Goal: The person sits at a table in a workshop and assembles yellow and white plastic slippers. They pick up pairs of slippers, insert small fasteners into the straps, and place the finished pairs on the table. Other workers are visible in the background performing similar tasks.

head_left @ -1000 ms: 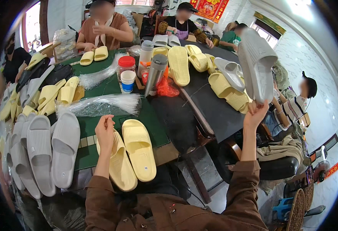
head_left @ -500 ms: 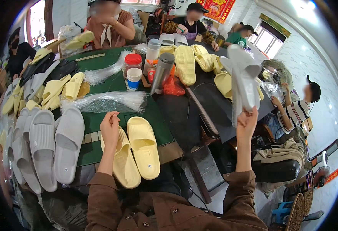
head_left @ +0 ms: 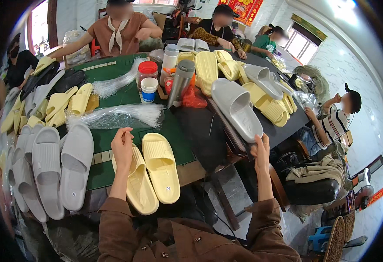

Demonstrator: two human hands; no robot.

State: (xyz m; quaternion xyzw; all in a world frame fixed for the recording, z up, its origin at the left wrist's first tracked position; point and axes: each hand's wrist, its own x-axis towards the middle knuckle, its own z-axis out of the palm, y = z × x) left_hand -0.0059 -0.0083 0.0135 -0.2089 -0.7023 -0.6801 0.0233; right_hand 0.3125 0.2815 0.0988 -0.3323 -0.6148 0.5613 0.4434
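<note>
My right hand (head_left: 261,150) pinches the heel end of a grey slide slipper (head_left: 238,107), which slants away over the table edge, toe pointing far left. Beyond it, another grey slipper (head_left: 264,81) lies on top of several yellow slippers (head_left: 267,106). My left hand (head_left: 122,146) is closed, its fingers curled together above a ribbed yellow slipper (head_left: 141,185); whatever they may hold is hidden. Beside that one lies a second yellow slipper (head_left: 161,168). Left of my left hand, several grey slippers (head_left: 76,168) overlap along the table's near edge.
A green mat (head_left: 108,94) carries bundles of clear plastic ties (head_left: 121,115). A red-lidded jar (head_left: 147,72), paper cup (head_left: 149,90) and steel flask (head_left: 182,83) stand mid-table. Yellow and black slippers (head_left: 62,102) pile at left. Several people sit around the table; a draped chair (head_left: 313,187) is at right.
My right hand has lowered and moved left, tilting the grey slipper from upright to a slant over the table. My left hand has barely moved. The person across has lowered an arm.
</note>
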